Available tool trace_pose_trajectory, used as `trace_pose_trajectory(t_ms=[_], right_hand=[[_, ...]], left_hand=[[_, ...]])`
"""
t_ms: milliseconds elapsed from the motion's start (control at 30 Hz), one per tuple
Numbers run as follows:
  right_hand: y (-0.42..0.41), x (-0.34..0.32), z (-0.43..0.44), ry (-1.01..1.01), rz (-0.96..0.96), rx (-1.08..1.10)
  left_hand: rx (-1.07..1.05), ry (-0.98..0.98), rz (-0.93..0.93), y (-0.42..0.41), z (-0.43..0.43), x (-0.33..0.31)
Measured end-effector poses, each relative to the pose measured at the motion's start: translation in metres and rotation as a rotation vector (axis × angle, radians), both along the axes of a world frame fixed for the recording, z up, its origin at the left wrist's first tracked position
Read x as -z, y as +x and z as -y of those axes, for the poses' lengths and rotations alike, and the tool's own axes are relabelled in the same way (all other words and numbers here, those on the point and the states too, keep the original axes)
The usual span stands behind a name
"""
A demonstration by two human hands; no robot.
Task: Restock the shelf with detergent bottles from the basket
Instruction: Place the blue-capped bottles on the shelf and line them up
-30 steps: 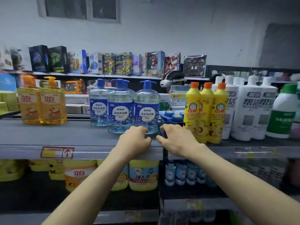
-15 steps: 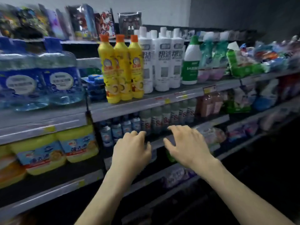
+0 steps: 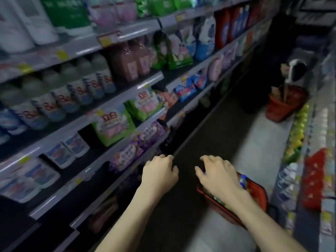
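The red basket [image 3: 260, 196] sat on the floor at about five o'clock, close to the foot of the right-hand shelving. The right hand [image 3: 218, 176] and its forearm hid most of the inside. One blue bottle cap [image 3: 242, 180] showed in the basket just past the knuckles, and the rest of the load was too blurred and covered to name.

The right hand hung over the basket's near end, palm down, with its fingers spread apart and bent, closed on nothing. Whether they touched a bottle I could not tell. The left hand [image 3: 160, 172] hovered just beside it at six o'clock, over the dark floor by the lowest shelf edge. Its fingers were loosely curled together and it held nothing.

A second red basket [image 3: 281, 109] stood well apart at two o'clock, with tan upright pieces [image 3: 276, 91] sticking out of it that were too blurred to identify.

The left shelving [image 3: 116, 97] ran from nine to one o'clock. It held grey-white bottles [image 3: 87, 82] at ten, green-and-white bags [image 3: 113, 124] below them and purple bags [image 3: 127, 152] lower still. At three o'clock the right shelving carried yellow bottles [image 3: 298, 128] and red packs [image 3: 312, 179].
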State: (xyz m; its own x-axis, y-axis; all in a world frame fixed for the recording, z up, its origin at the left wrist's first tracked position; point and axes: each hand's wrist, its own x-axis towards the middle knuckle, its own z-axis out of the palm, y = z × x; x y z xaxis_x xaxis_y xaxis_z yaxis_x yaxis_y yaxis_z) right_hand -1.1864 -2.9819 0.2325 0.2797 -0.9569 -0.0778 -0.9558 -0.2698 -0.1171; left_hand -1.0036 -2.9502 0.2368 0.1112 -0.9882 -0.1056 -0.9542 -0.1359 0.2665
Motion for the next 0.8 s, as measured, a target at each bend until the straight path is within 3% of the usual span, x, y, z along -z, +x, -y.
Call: trace_pose_trajectory(t_ms=[300,800], right_hand=[[-0.101,0.081,0.018,0.205,-0.079,0.19],[-0.117,0.174,0.105,0.555,-0.149,0.4]], left_hand=[[0.239,0.306,0.045,-0.109,0.062,0.091],[0.584,0.695,0.029,-0.145,0.201,0.199]])
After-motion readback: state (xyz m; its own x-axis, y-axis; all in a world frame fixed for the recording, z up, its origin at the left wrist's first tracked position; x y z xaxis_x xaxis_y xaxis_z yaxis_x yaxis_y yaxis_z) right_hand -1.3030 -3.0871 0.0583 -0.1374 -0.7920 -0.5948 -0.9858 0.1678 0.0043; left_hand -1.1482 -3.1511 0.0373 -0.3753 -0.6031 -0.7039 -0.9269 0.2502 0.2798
